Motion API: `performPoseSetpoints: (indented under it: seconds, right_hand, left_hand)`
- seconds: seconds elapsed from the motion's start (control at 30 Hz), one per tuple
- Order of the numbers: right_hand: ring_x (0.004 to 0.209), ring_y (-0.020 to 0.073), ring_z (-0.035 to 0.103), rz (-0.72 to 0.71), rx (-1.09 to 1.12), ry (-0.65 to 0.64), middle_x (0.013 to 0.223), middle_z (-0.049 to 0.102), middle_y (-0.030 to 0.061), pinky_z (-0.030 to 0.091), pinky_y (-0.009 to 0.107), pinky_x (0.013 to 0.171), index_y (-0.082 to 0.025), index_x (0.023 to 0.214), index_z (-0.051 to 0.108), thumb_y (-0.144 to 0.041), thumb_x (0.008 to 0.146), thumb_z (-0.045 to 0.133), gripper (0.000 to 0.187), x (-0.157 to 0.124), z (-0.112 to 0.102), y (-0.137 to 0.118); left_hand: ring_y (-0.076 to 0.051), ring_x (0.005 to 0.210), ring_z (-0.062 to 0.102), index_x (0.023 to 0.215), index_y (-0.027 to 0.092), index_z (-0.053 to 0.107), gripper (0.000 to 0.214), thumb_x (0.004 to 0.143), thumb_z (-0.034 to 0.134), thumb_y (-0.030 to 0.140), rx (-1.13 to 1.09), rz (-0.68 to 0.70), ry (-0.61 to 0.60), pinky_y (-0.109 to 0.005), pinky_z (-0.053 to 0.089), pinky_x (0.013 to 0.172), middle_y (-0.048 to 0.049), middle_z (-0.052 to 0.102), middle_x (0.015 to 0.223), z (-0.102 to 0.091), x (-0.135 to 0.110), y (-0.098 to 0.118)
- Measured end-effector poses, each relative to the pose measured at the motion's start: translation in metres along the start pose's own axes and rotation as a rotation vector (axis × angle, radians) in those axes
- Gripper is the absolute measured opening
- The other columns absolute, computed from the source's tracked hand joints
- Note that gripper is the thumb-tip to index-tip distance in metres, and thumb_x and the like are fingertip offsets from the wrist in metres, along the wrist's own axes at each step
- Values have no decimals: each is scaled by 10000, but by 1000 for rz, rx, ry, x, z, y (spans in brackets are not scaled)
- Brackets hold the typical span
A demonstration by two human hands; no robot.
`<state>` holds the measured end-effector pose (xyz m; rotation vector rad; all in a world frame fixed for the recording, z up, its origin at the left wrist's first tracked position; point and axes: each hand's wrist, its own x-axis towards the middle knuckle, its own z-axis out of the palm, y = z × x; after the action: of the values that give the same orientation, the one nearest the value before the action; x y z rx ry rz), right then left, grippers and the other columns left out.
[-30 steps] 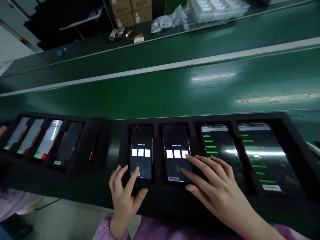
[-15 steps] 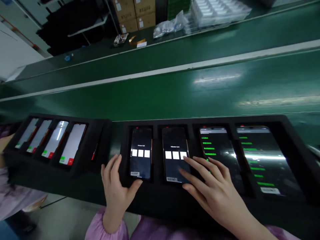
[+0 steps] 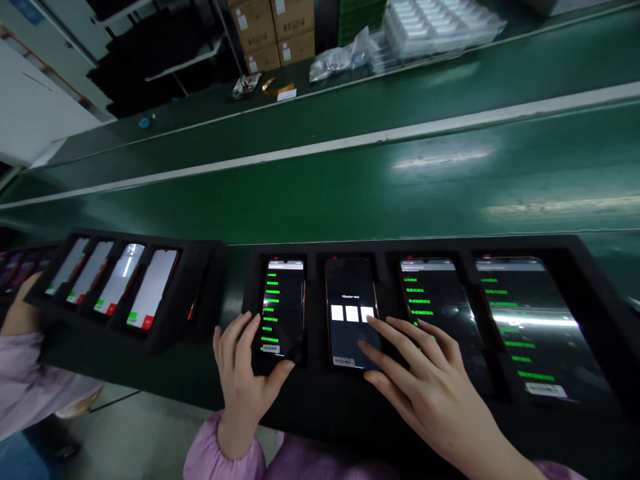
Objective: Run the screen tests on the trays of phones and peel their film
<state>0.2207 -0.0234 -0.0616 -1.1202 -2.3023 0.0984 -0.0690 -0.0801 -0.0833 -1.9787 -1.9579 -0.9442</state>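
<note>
Grip, left hand [image 3: 243,383]: grasping nothing; fingers spread by the left edge of the list phone [image 3: 283,310], thumb near its lower right corner. Grip, right hand [image 3: 435,370]: grasping nothing; one fingertip at the rightmost white square on the "Vibrator test" phone [image 3: 349,330], pressure impossible to tell. Location: both phones face up in neighbouring wells of a black tray [image 3: 315,320]; third phone [image 3: 427,283] and fourth phone [image 3: 540,333] to their right. Handling, as judged: light, stiff, slick-faced, glass prone to cracking if dropped. Recommended hold: long side edges, clear of screen and bottom label [image 3: 344,362].
</note>
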Motion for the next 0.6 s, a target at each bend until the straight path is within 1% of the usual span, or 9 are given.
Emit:
performPoseSetpoints:
  seconds: [0.23,0.37,0.6]
  right_hand:
    - [1210,266,641,-39,-11,10,1363,724,60,405,486,1039,-254,1107,783,-382,1135,468,341,1,-2,3]
    - [1209,264,643,-36,-1,7,1381,715,61,421,483,1032,-248,1119,782,-384,1130,484,328,1,0,3]
    - [1244,260,641,6,7,-10,1366,726,55,399,490,1084,-261,1124,772,-349,1121,517,270,-1,-2,0]
  left_hand:
    - [-348,1333,582,1477,168,545,740,1011,496,741,53,-35,-35,-571,327,1247,-189,616,1415,6,2,-1]
    - [-347,1330,585,1465,167,556,729,1013,494,735,68,-33,-29,-558,348,1230,-189,624,1404,7,2,0]
    - [-355,1314,593,1472,175,562,704,1022,488,712,61,-14,-6,-542,399,1178,-185,629,1395,7,2,0]
